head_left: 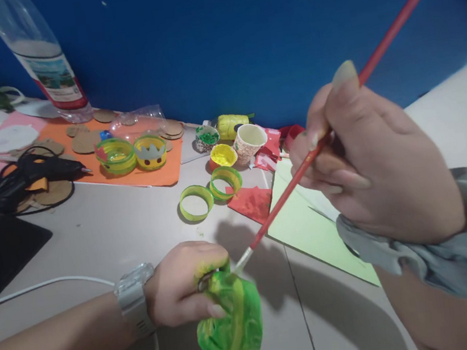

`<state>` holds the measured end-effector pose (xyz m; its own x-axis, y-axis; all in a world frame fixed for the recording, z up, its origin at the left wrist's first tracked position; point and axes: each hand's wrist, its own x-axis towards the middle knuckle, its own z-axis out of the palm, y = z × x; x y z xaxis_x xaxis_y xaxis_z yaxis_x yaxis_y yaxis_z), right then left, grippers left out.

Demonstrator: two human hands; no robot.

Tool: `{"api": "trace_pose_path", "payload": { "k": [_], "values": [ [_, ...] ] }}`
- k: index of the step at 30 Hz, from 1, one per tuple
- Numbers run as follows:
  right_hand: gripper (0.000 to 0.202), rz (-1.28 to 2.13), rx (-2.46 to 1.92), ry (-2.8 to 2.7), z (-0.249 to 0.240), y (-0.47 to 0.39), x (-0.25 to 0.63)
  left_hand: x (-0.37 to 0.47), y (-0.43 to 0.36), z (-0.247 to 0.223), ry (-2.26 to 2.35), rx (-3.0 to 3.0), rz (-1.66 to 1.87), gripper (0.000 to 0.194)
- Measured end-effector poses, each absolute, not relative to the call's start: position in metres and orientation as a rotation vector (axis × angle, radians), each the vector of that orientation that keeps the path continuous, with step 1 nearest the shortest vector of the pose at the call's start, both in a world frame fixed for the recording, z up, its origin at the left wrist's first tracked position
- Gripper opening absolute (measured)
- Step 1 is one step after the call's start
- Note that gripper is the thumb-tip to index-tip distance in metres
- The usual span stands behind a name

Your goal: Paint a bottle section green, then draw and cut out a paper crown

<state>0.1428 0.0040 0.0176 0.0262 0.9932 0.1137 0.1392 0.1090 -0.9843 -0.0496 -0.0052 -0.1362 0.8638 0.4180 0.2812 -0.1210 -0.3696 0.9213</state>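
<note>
My left hand [187,284] grips a green-painted plastic piece [247,328], which looks like the cut base of a bottle with a yellow-green band across it. Yellow-green paint marks the fingers. Between thumb and fingers, my right hand [369,163] pinches a red-handled paintbrush [288,199]. The brush's pale tip touches or almost touches the top edge of the green piece. Just beyond the hands lie two painted rings, a yellow-green ring [196,204] and a green-edged ring [226,183]. A small cup of yellow paint [223,157] stands behind them.
Farther back are a cup of green paint [207,138] and a white patterned cup [250,141]. Two decorated cups, one with a grey crown [151,153], sit on orange paper [148,177]. A glue gun [39,169], tall bottle [49,67] and black tablet-like slab [3,257] occupy the left.
</note>
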Motion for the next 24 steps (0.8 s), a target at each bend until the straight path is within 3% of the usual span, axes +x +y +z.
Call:
{"api": "trace_pose_path", "payload": {
  "k": [6,24],
  "values": [
    [0.039,1.192,-1.213,-1.281,0.016,0.003,0.142,-0.049,-0.005,-0.133,0.255,1.858,0.551,0.055],
    [0.036,1.052,-1.186,-1.392,0.011,0.005,0.149,-0.050,-0.005,-0.133,0.207,1.872,0.547,0.058]
  ]
}}
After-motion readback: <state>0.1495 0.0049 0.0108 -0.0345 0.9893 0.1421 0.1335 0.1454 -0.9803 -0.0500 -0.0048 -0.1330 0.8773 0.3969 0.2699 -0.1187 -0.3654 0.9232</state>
